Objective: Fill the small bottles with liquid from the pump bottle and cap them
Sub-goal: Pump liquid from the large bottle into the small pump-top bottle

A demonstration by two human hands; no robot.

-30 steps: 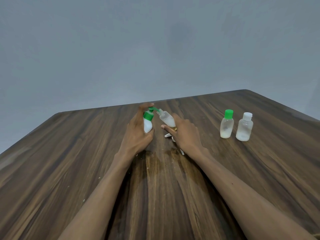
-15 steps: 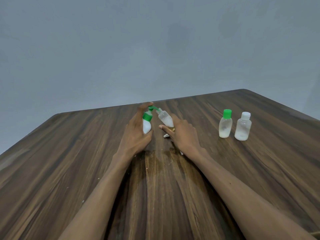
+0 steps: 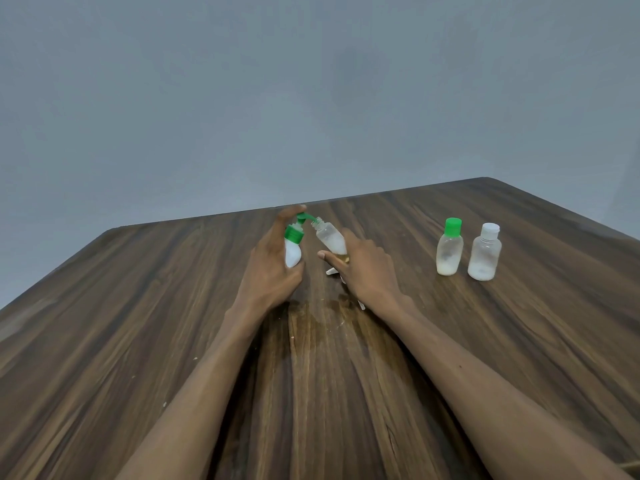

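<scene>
Pump bottle (image 3: 293,251) gripped in left hand (image 3: 268,268), spout at mouth of tilted open small bottle (image 3: 331,239) gripped in right hand (image 3: 367,270) above tabletop (image 3: 138,306).

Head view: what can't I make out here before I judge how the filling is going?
- Open bottle: its lower part is hidden behind the right hand, so the fill level is unclear.
- Pump bottle: mostly wrapped by the left hand; its contents cannot be judged.
- Nozzle tip at the open bottle's mouth: too small to tell if liquid flows.
- White pieces on the table: partly under the right hand, unidentifiable.
</scene>
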